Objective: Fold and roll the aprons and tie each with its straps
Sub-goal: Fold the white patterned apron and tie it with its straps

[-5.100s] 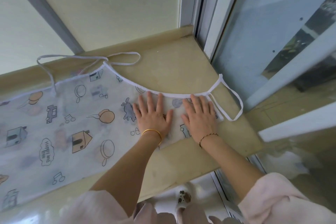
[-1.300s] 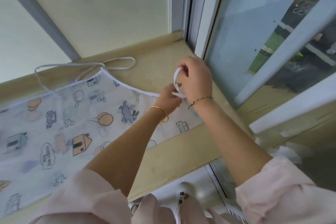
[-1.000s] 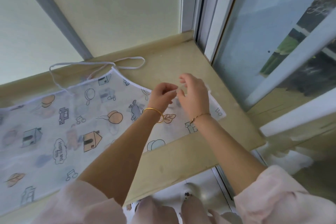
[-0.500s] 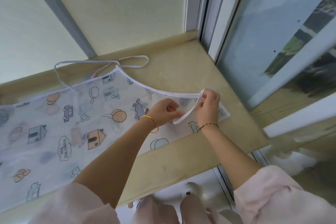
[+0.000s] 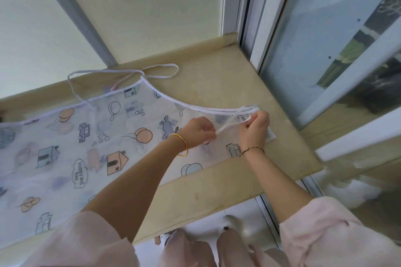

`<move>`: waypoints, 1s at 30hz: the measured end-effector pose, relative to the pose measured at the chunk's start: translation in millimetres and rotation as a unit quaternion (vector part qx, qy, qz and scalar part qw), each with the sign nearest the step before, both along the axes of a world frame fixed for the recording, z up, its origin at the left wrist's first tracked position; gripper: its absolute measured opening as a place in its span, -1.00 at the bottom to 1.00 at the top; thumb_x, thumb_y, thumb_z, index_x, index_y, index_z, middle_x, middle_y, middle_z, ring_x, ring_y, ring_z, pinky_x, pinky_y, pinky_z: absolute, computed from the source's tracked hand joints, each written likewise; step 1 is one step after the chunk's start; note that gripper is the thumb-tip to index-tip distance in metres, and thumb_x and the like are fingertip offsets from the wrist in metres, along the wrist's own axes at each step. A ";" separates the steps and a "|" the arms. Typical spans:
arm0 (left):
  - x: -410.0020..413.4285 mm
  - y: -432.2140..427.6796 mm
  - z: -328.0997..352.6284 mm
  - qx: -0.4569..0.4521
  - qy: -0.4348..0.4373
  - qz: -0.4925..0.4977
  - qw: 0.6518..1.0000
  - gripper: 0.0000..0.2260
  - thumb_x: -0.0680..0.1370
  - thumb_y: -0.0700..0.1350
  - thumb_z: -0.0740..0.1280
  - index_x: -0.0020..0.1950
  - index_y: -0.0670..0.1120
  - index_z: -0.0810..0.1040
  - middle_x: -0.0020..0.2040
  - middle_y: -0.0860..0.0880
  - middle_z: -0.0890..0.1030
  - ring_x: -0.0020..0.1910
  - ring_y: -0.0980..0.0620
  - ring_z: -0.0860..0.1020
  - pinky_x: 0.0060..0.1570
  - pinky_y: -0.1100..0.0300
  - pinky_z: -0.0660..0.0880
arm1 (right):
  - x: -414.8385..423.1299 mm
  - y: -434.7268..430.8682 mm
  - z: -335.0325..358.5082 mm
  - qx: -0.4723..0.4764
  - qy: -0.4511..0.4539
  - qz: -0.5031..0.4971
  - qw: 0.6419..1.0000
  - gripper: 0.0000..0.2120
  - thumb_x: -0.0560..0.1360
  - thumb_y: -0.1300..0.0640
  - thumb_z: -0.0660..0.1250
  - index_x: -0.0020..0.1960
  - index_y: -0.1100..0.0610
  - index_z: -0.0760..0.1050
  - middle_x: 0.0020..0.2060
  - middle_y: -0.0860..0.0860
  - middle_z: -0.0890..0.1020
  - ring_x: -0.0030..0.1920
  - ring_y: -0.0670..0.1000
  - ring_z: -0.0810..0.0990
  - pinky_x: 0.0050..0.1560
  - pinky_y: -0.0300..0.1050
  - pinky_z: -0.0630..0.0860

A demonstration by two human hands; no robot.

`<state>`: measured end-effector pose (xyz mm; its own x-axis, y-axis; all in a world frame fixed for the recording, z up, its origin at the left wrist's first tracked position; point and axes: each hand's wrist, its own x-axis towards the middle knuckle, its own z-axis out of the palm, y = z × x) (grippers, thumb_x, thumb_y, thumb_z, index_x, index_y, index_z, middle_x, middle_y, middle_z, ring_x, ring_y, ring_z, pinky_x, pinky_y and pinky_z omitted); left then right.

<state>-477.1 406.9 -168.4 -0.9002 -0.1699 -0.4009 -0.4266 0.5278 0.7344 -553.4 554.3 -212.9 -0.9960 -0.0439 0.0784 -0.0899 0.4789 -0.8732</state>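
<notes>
while the apron (image 5: 86, 147) lies spread flat on the beige window ledge (image 5: 217, 80), printed with houses, balloons, cars and a cloud reading "happy and free", both hands work at its right end, near the corner where the ledge meets the sliding window frame (image 5: 258, 28). the left hand (image 5: 198, 129), with a gold bangle (image 5: 181, 144) on its wrist, has its fingers curled and pinches one end of a white strap (image 5: 225, 128); the right hand (image 5: 255, 128), with a thin dark bracelet (image 5: 251, 150) on its wrist, pinches the same strap higher up, just beside the apron's white-bound edge, so the strap runs in a short straight slant between the two hands, lifted off the cloth. at the right hand's fingertips a small bit of the apron's corner stands turned up, showing printed letters too small to read. more white binding lies doubled along the curved top edge leading to the right hand. at the apron's far corner a second strap (image 5: 121, 73) lies in loose loops on the ledge against the wall. pale pink sleeves (image 5: 325, 234) show at the bottom
</notes>
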 end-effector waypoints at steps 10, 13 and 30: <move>3.6 -37.9 -2.1 -0.260 -0.037 0.067 0.963 -0.77 0.57 -0.02 0.19 -0.21 -0.06 0.54 -0.19 -0.10 0.60 0.01 -0.04 0.43 -0.12 0.09 0.45 | -18.6 -7.8 12.4 0.070 -0.071 0.023 0.995 -0.67 0.50 0.43 0.08 0.24 0.33 0.36 0.22 0.25 0.40 0.17 0.19 0.44 -0.07 -0.31 0.23; 1.8 -36.3 -3.3 -0.353 -0.018 0.058 0.934 -0.82 0.56 -0.03 0.23 -0.04 -0.11 0.55 -0.13 -0.08 0.59 0.06 -0.05 0.43 -0.12 0.13 0.39 | -24.6 -9.5 11.8 0.097 -0.082 0.019 0.992 -0.78 0.54 0.34 0.11 0.12 0.34 0.45 0.14 0.24 0.49 0.11 0.20 0.49 -0.11 -0.22 0.27; -49.4 -25.2 -23.9 -0.345 0.024 -0.004 0.938 -0.82 0.60 -0.28 0.14 0.15 -0.15 0.46 0.14 -0.14 0.39 0.05 -0.18 0.46 0.00 -0.05 0.47 | -54.0 -0.1 39.5 0.326 0.081 0.128 0.933 -0.83 0.53 0.23 0.12 -0.08 0.19 0.49 -0.09 0.11 0.53 -0.04 0.13 0.41 -0.22 -0.03 0.36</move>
